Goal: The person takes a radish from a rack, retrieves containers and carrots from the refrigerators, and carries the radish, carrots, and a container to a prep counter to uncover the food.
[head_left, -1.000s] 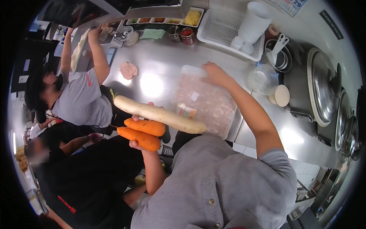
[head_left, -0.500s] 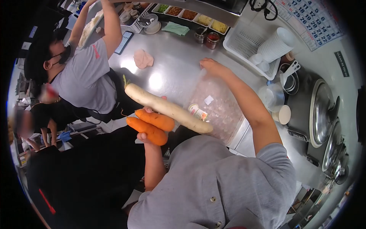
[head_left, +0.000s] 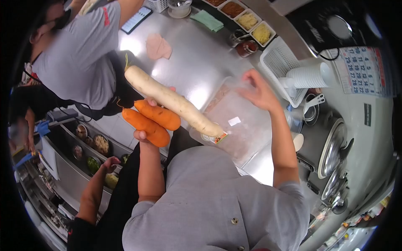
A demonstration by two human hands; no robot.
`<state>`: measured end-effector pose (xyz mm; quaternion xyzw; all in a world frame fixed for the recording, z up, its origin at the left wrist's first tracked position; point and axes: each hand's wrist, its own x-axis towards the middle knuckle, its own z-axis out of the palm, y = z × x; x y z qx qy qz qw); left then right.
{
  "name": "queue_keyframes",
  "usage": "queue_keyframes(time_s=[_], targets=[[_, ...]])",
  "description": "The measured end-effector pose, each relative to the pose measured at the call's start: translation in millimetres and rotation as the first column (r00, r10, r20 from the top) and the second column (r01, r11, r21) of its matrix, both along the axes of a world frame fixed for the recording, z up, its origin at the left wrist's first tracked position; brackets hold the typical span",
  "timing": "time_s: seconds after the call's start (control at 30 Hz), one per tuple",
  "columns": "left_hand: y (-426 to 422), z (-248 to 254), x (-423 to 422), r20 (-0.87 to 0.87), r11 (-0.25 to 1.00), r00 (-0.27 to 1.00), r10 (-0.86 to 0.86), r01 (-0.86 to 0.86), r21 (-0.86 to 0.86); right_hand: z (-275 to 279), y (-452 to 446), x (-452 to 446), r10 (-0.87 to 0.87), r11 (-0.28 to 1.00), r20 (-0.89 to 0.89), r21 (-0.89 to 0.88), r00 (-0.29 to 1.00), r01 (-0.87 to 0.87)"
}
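Observation:
A long white radish and two orange carrots lie together in my left hand, whose fingers wrap round them from below. The radish slants down to the right, its tip over a label on a flat clear plastic pack. Pale pink contents show through the pack on the steel counter. My right hand is raised at the pack's far right corner, fingers bent and blurred. Clear film shows by its fingertips; whether they grip it is unclear.
A pink cloth, a phone and a green cloth lie on the counter. A white basket with stacked bowls and large pots stand right. One co-worker is at left; another's forearm reaches over food containers below.
The view has turned and shifted. My right hand has lifted from the pack's edge, and clear film shows by its fingers. My left hand keeps the radish and carrots.

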<state>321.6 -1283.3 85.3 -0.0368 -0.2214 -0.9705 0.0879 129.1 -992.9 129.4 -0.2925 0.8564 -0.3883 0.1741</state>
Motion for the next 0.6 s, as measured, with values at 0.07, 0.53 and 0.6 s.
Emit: queue_keyframes(time_s=[0.07, 0.53, 0.6], targets=[[-7.6, -5.7, 0.0, -0.01, 1.0, 1.0, -0.006, 0.006, 0.01, 5.9, -2.3, 12.9, -0.07, 0.997, -0.12, 0.021, 0.99, 0.073], [-60.0, -29.1, -2.8, -0.085, 0.989, 0.991, -0.102, 0.11, 0.101, -73.1, -20.5, -7.4, -0.134, 0.978, -0.395, 0.097, 0.909, 0.186], [-67.1, -25.3, -2.0, -0.06, 0.99, 0.993, -0.103, 0.108, 0.089, -96.7, -15.6, -15.3, -0.085, 0.981, -0.357, 0.136, 0.93, 0.142]])
